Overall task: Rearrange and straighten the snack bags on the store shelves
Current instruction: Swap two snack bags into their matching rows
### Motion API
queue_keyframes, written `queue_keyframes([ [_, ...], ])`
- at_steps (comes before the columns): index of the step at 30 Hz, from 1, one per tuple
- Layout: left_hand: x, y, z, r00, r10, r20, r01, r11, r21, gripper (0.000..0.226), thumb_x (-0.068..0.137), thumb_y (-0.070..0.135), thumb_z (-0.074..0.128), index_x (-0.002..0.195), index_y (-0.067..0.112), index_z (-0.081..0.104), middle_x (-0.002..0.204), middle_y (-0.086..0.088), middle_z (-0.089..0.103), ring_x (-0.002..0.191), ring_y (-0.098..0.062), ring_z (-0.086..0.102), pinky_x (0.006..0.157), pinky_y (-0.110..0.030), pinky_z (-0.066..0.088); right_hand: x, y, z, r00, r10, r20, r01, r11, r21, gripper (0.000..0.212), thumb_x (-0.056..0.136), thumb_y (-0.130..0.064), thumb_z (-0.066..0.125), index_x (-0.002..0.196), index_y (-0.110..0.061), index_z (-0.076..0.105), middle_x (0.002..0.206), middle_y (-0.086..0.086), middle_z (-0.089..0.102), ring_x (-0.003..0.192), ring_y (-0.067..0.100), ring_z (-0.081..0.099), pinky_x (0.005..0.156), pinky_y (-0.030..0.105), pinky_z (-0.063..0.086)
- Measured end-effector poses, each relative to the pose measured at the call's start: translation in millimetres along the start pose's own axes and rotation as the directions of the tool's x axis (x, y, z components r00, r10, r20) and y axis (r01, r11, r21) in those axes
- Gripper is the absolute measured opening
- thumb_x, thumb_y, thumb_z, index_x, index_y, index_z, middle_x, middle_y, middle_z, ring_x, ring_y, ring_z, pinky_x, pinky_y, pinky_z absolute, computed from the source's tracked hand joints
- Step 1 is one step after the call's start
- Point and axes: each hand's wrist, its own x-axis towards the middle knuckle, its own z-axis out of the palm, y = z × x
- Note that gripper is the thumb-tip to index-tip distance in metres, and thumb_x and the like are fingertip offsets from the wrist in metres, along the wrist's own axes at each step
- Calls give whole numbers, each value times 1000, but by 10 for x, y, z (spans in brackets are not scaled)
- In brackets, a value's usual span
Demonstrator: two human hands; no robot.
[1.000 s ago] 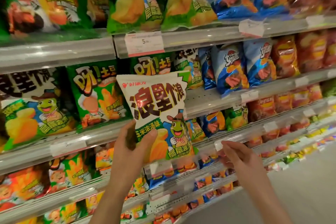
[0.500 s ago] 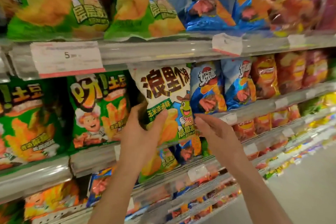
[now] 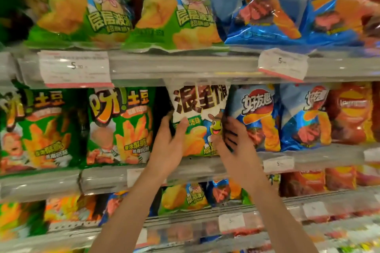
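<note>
A white-and-green snack bag (image 3: 198, 113) with brown characters and a frog cartoon stands upright on the middle shelf (image 3: 205, 165), between a green fries bag (image 3: 120, 125) and a blue crisp bag (image 3: 256, 117). My left hand (image 3: 167, 144) grips the white bag's left edge, thumb across its front. My right hand (image 3: 232, 139) is at the bag's right edge, its fingers tucked between it and the blue bag. The bag's top sits under the upper shelf rail (image 3: 185, 68).
Green and blue bags fill the top shelf. Another blue bag (image 3: 304, 115) and red bags (image 3: 351, 113) stand to the right, a further green fries bag (image 3: 35, 129) at the left. Price tags (image 3: 75, 69) hang on the rails. Lower shelves hold more bags.
The white bag has gone from in front of the shelves up into the gap on the middle shelf. My right hand rose from below to its right edge. The view moved closer.
</note>
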Motion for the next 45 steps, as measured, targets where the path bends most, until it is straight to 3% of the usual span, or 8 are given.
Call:
queue_keyframes([
  [6,-41,11,25,998,-6,-63,7,1000,27,28,102,62,40,129,57,37,103,61,51,98,37,47,74,8,37,72,-106,-62,970,-219,110,239,941,-239,67,105,-39,50,159,-49,12,155,-9,45,133,7,50,110,39,46],
  [16,23,-9,72,993,39,-113,-24,991,128,45,104,57,41,147,44,33,94,58,53,85,45,39,69,12,31,147,27,-48,961,-225,159,267,904,-334,68,106,-43,45,162,-43,6,149,-5,48,128,10,46,96,21,34],
  [20,-105,-8,65,982,132,-134,-116,986,121,63,102,60,43,158,36,27,144,26,54,138,0,49,113,-30,44,145,27,-62,961,-232,153,273,894,-356,70,106,-42,47,162,-43,5,153,-5,45,131,11,45,96,19,35],
  [23,-199,-29,23,941,303,-150,-267,938,220,60,106,44,48,160,35,26,158,19,39,147,-10,39,117,-48,41,119,-21,-82,956,-271,114,294,892,-343,69,106,-40,48,161,-45,8,161,-2,33,139,15,44,104,26,42],
  [31,-167,-83,0,944,328,-27,-290,869,402,58,107,46,37,161,49,15,149,18,38,125,32,30,92,7,28,68,-26,-98,946,-232,225,312,839,-445,63,109,-43,33,161,-45,-3,168,0,26,151,24,32,121,45,28],
  [36,-214,-40,-24,948,317,-7,-287,868,406,62,108,41,40,162,46,11,155,19,34,129,30,27,98,3,28,60,-52,-188,940,-197,278,283,906,-315,68,108,-40,44,162,-46,2,170,-5,22,155,17,23,124,35,18],
  [40,-384,-14,-82,964,253,-84,-221,934,280,63,105,25,56,161,32,28,158,7,43,144,-6,42,117,-38,42,-7,-17,-298,962,-147,229,167,983,-70,65,103,-36,58,159,-39,26,157,-14,39,143,2,39,118,33,39],
  [45,-815,12,-216,938,205,-279,-145,964,221,37,103,24,61,139,32,52,130,14,61,117,2,59,95,-16,50,-229,129,-431,991,-34,130,12,986,165,29,100,-26,62,127,-38,57,123,-18,63,117,2,62,93,19,53],
])
